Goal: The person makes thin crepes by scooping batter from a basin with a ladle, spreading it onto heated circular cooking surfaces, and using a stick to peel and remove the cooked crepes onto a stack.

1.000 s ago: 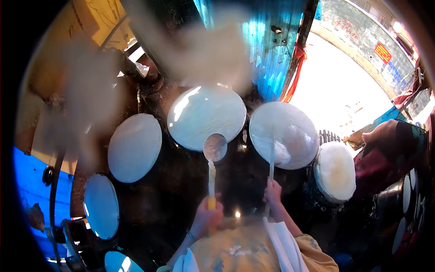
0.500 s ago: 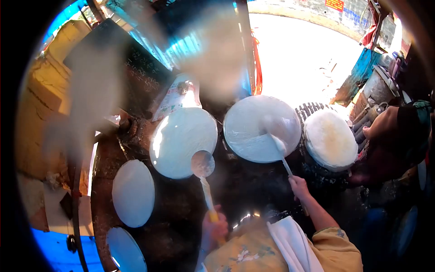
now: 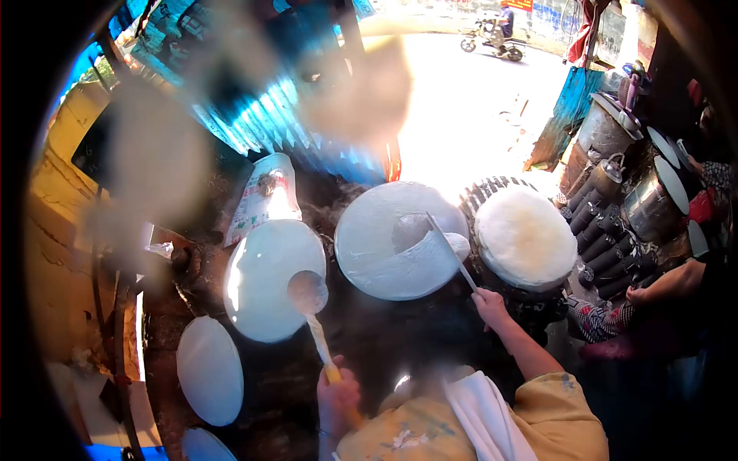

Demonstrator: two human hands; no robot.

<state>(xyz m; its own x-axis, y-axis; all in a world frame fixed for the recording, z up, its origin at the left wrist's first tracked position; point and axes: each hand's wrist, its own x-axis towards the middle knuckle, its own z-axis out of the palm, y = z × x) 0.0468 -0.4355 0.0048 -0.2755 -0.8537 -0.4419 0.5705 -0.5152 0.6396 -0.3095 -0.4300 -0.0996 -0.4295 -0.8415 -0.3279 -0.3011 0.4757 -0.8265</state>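
Observation:
My left hand is wrapped round the yellow handle of a ladle, whose round bowl is over the right part of a white round plate. In my right hand is the handle of a long thin flat blade. The blade lifts a thin white sheet on the middle round plate; part of the sheet is folded, and a greyish patch shows beside it. A thick pale stack of round sheets lies right of the middle plate.
Another round plate is at the lower left. Metal pots and black cylinders stand at the right, near a person's forearm. A rider on a scooter is outside. Blurred smudges cover the upper left.
The view has turned, and the plates have shifted left. The blade has come from the plate's surface to its right side, with the white sheet partly lifted and folded. My left hand still holds the ladle.

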